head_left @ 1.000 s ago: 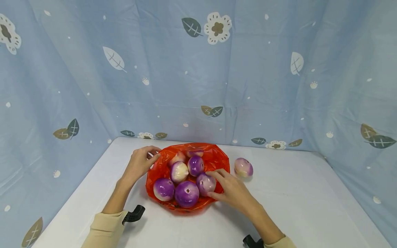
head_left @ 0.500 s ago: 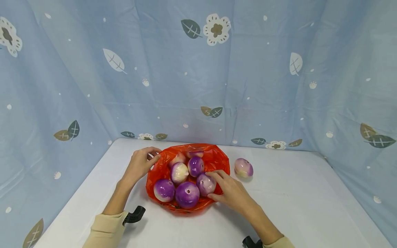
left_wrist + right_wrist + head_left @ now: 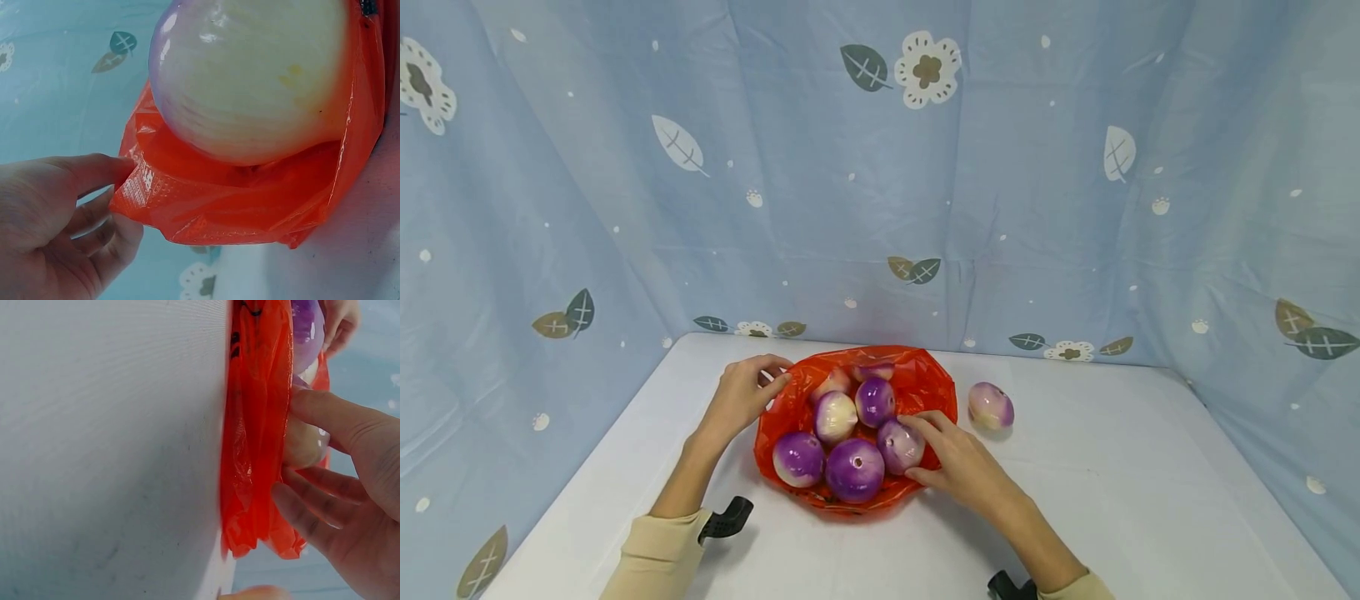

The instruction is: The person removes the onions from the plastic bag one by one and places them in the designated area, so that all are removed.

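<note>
A red plastic bag [image 3: 932,383] lies spread open with several purple-and-white onions inside, among them a dark purple onion [image 3: 854,471] at the front. At the bag's left edge, my left hand [image 3: 743,393] pinches the rim between thumb and fingers; the left wrist view shows the folded film [image 3: 147,184] there beside a pale onion [image 3: 250,81]. My right hand [image 3: 966,462] reaches over the right side of the bag. Its thumb and fingers grip the onion [image 3: 898,448] nearest that side, which still sits in the bag.
One more onion [image 3: 991,407] lies on the white table [image 3: 1112,483] outside the bag, to its right. A blue curtain [image 3: 805,192] with leaves and flowers hangs behind and at the sides. Black wrist mounts [image 3: 726,517] stick out from the sleeves.
</note>
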`<state>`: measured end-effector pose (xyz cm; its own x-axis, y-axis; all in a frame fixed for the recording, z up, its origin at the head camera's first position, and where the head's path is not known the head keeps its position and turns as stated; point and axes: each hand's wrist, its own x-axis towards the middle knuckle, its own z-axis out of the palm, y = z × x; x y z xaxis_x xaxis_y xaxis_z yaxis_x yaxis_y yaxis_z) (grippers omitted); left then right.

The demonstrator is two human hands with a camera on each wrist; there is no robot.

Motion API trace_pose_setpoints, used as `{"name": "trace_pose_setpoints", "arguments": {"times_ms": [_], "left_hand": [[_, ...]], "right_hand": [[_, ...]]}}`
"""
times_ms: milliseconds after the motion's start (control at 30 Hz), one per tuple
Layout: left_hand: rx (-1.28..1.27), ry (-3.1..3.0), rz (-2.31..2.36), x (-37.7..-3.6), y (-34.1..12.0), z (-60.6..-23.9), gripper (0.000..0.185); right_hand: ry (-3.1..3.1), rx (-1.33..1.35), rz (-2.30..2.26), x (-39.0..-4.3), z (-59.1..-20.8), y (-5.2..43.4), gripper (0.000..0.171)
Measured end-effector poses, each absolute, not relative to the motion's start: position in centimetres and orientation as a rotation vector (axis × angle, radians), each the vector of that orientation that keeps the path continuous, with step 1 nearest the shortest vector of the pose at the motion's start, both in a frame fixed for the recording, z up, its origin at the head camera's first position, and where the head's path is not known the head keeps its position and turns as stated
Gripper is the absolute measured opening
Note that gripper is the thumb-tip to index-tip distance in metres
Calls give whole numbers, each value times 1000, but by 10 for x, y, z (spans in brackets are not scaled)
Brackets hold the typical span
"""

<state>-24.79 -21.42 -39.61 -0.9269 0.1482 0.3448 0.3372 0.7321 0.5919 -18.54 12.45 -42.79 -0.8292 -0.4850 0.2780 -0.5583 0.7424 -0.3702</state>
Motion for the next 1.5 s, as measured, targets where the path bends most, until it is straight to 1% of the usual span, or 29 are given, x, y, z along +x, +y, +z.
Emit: {"name": "trace_pose_setpoints", "arguments": {"times_ms": [667, 1033, 1267, 1500], "left_hand": [[-396, -2637, -984, -250, -213, -391, 19], [-388, -2643, -976, -251, -213, -389, 19], [-376, -2656, -973, -246, -216, -393, 19], [-376, -2650, -983, -244, -216, -398, 18]], "right_hand": [[-2805, 842, 758, -187, -419, 128, 68], [-2816, 763, 758, -188, -409, 135, 70], [-2802, 755, 762, -188, -406, 141, 70], [-2779, 700, 894, -185, -403, 155, 69]]}}
